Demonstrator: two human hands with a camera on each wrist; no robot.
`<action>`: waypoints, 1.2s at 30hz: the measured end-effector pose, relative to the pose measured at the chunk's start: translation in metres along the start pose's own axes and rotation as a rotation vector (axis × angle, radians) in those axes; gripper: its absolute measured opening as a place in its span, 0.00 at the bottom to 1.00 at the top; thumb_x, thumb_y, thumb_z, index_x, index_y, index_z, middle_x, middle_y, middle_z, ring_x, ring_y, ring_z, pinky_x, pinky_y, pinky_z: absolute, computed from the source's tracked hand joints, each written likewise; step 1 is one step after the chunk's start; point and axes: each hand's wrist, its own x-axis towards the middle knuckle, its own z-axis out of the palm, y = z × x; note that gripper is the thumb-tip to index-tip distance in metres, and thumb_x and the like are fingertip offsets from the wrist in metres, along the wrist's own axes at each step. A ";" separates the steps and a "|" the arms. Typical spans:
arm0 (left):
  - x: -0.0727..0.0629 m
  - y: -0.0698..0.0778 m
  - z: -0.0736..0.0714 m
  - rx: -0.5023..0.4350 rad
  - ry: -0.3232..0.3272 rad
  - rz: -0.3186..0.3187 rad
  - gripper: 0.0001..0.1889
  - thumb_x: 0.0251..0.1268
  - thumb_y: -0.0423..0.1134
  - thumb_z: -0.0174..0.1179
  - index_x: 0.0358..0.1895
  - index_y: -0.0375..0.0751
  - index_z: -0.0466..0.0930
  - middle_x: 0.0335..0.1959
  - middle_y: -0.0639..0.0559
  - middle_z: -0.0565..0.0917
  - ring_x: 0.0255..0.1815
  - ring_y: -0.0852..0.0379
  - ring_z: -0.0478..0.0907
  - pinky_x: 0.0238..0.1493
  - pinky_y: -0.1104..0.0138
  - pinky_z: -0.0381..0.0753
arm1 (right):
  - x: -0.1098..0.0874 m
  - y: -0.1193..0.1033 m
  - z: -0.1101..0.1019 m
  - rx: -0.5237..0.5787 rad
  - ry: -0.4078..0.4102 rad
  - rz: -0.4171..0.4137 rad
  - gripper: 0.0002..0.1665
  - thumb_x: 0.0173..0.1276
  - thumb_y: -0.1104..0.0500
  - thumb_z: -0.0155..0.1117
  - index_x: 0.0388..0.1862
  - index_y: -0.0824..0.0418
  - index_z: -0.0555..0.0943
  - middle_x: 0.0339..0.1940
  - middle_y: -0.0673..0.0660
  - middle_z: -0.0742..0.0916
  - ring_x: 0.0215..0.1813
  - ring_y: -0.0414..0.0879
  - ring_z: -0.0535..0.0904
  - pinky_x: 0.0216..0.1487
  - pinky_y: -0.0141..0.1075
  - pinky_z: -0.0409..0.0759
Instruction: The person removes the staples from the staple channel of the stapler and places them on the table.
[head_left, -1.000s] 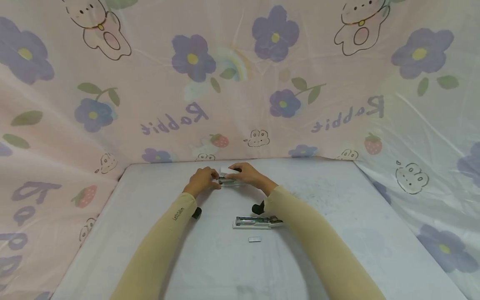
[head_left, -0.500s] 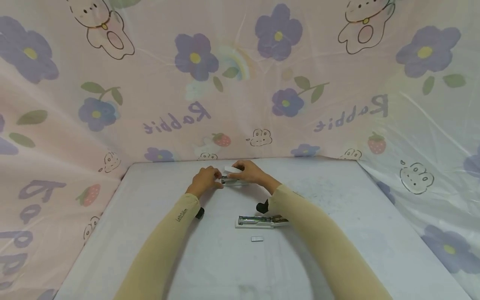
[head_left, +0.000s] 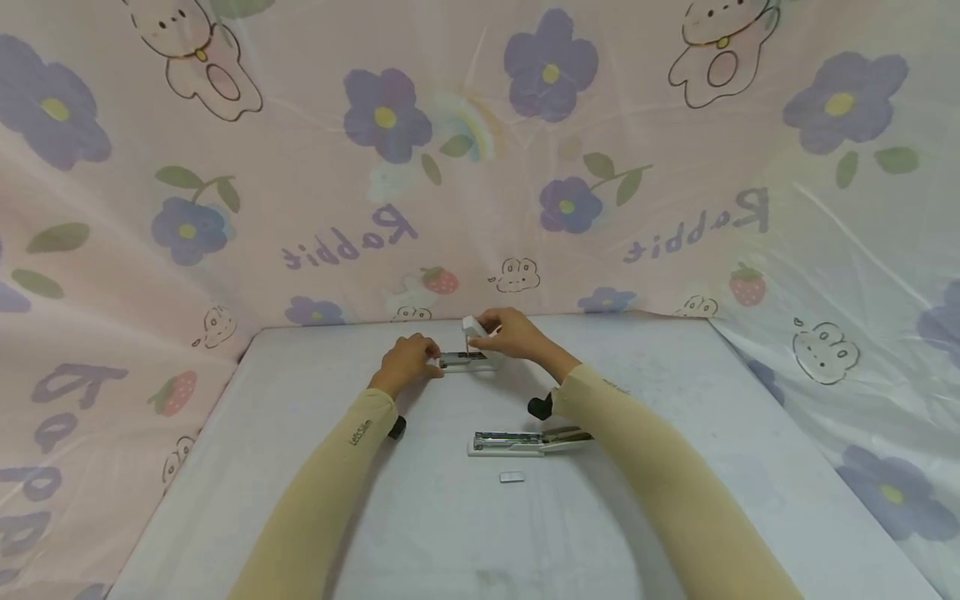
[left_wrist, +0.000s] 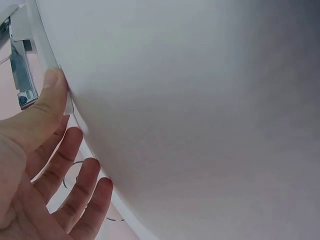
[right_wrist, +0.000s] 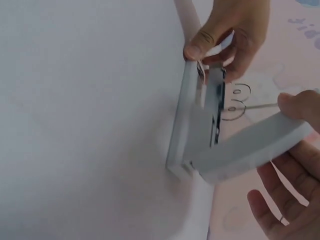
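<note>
- Pastel curtain [head_left: 300, 158] with printed flowers, strawberries and rabbit faces surrounded the white desk [head_left: 420, 517]; "Rabbit" ran mirrored across the back, and the lettering at far left was cut off by the edge.
- Leftmost over the desk came the cream left sleeve [head_left: 311, 492], its small print apparently "Let's Slim"; a black object [head_left: 397, 427] poked out at its cuff, partly hidden.
- Next, the left hand [head_left: 406, 364] pinched the left end of the white stapler [head_left: 465, 362] between thumb and fingers; the left wrist view cut most of that stapler off.
- This stapler lay opened near the desk's far edge, its cover [head_left: 472, 326] tilted up and a thin rod [head_left: 468, 344] between cover and magazine.
- Closer to the person lay a small grey strip [head_left: 512, 477], too small to make out fully, just in front of a second opened stapler [head_left: 508, 446].
- Beyond them, the right hand [head_left: 517, 336] pinched the cover, partly cropped in the right wrist view.
- Rightmost, the right sleeve [head_left: 660, 467] blocked the second stapler's right end; its print was unreadable.
</note>
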 end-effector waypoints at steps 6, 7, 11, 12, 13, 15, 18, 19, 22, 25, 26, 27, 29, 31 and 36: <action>-0.001 -0.001 0.001 0.009 0.002 -0.008 0.21 0.68 0.46 0.76 0.58 0.40 0.85 0.57 0.46 0.82 0.64 0.41 0.75 0.65 0.45 0.78 | -0.003 0.006 -0.010 0.000 -0.011 -0.011 0.21 0.73 0.49 0.76 0.57 0.60 0.87 0.52 0.54 0.90 0.56 0.51 0.85 0.64 0.47 0.82; 0.000 -0.001 0.002 0.007 0.002 -0.008 0.21 0.68 0.46 0.76 0.58 0.40 0.85 0.57 0.46 0.82 0.64 0.41 0.75 0.65 0.45 0.78 | -0.004 0.007 -0.012 0.002 -0.014 -0.013 0.19 0.73 0.49 0.76 0.55 0.59 0.87 0.51 0.54 0.90 0.56 0.51 0.85 0.64 0.47 0.82; 0.000 -0.001 0.001 0.006 0.005 -0.002 0.21 0.68 0.46 0.76 0.58 0.40 0.85 0.57 0.46 0.82 0.63 0.40 0.75 0.64 0.45 0.78 | -0.008 0.011 -0.018 0.019 -0.015 -0.017 0.14 0.74 0.51 0.76 0.49 0.58 0.88 0.50 0.55 0.90 0.58 0.53 0.85 0.64 0.47 0.83; 0.000 -0.002 0.001 0.007 0.006 -0.002 0.21 0.68 0.46 0.76 0.58 0.40 0.85 0.57 0.46 0.82 0.63 0.40 0.75 0.64 0.45 0.78 | -0.009 0.012 -0.020 0.025 -0.014 -0.016 0.13 0.74 0.51 0.76 0.48 0.58 0.88 0.50 0.55 0.90 0.59 0.54 0.85 0.64 0.47 0.83; 0.000 -0.002 0.001 0.006 0.005 -0.003 0.21 0.68 0.46 0.76 0.57 0.41 0.85 0.57 0.46 0.82 0.63 0.40 0.75 0.65 0.45 0.78 | -0.010 0.013 -0.021 0.030 -0.015 -0.015 0.12 0.74 0.51 0.75 0.48 0.57 0.88 0.50 0.55 0.90 0.59 0.54 0.85 0.64 0.47 0.84; 0.001 -0.002 0.002 0.014 0.005 -0.005 0.20 0.68 0.46 0.76 0.57 0.41 0.85 0.57 0.46 0.82 0.63 0.41 0.75 0.65 0.45 0.78 | -0.011 0.016 -0.023 0.041 -0.012 -0.010 0.12 0.74 0.51 0.75 0.48 0.57 0.88 0.49 0.55 0.90 0.58 0.54 0.85 0.63 0.47 0.84; 0.001 -0.002 0.002 0.023 0.005 -0.009 0.20 0.68 0.46 0.76 0.57 0.41 0.85 0.57 0.46 0.82 0.63 0.41 0.75 0.65 0.46 0.78 | -0.014 0.020 -0.026 0.048 -0.013 -0.005 0.12 0.74 0.51 0.76 0.48 0.57 0.88 0.48 0.55 0.90 0.58 0.54 0.86 0.63 0.46 0.84; 0.001 -0.002 0.002 0.023 0.007 -0.009 0.20 0.68 0.46 0.76 0.57 0.41 0.85 0.57 0.46 0.82 0.63 0.41 0.75 0.65 0.46 0.78 | -0.014 0.021 -0.027 0.045 -0.011 -0.005 0.12 0.74 0.51 0.76 0.47 0.57 0.88 0.48 0.55 0.90 0.58 0.54 0.86 0.63 0.47 0.84; 0.000 0.000 0.001 0.018 0.005 -0.005 0.20 0.68 0.45 0.76 0.57 0.41 0.85 0.57 0.46 0.82 0.63 0.41 0.75 0.65 0.45 0.78 | -0.018 0.024 -0.030 0.038 -0.003 0.004 0.11 0.73 0.51 0.76 0.44 0.57 0.86 0.46 0.55 0.90 0.58 0.54 0.86 0.61 0.49 0.84; -0.002 0.003 0.000 0.011 0.004 -0.003 0.19 0.68 0.44 0.76 0.57 0.40 0.85 0.57 0.45 0.82 0.63 0.40 0.75 0.66 0.45 0.78 | -0.022 0.026 -0.033 0.030 -0.002 0.016 0.13 0.74 0.50 0.76 0.40 0.57 0.84 0.45 0.54 0.90 0.60 0.55 0.86 0.60 0.51 0.83; -0.002 0.003 0.000 0.010 0.003 -0.004 0.19 0.68 0.44 0.76 0.57 0.40 0.85 0.57 0.45 0.82 0.63 0.41 0.75 0.66 0.45 0.77 | -0.023 0.028 -0.034 0.036 -0.003 0.019 0.14 0.74 0.49 0.76 0.41 0.58 0.84 0.45 0.54 0.90 0.61 0.55 0.86 0.60 0.51 0.83; -0.003 0.004 -0.001 0.009 0.005 -0.004 0.19 0.68 0.44 0.76 0.57 0.40 0.85 0.57 0.45 0.82 0.63 0.41 0.75 0.66 0.45 0.77 | -0.024 0.028 -0.035 0.041 -0.005 0.022 0.14 0.74 0.49 0.75 0.41 0.58 0.84 0.45 0.54 0.90 0.62 0.56 0.86 0.60 0.51 0.83; -0.003 0.005 -0.001 0.006 0.006 -0.004 0.19 0.68 0.44 0.76 0.56 0.40 0.85 0.57 0.45 0.82 0.63 0.40 0.75 0.66 0.45 0.77 | -0.025 0.031 -0.037 0.042 -0.010 0.028 0.13 0.75 0.49 0.75 0.44 0.57 0.85 0.44 0.53 0.90 0.63 0.55 0.85 0.60 0.50 0.83; -0.003 0.005 -0.002 0.002 0.007 -0.003 0.19 0.68 0.44 0.76 0.56 0.39 0.85 0.57 0.44 0.82 0.63 0.40 0.75 0.66 0.45 0.77 | -0.028 0.033 -0.040 0.047 -0.009 0.037 0.12 0.75 0.50 0.75 0.47 0.57 0.86 0.43 0.53 0.89 0.60 0.55 0.85 0.57 0.48 0.82; -0.002 0.002 0.000 0.004 0.002 -0.014 0.20 0.68 0.44 0.76 0.57 0.39 0.85 0.58 0.44 0.82 0.63 0.40 0.75 0.66 0.44 0.77 | -0.033 0.041 -0.044 0.045 -0.007 0.055 0.17 0.75 0.52 0.75 0.57 0.58 0.88 0.48 0.54 0.90 0.55 0.54 0.84 0.50 0.44 0.77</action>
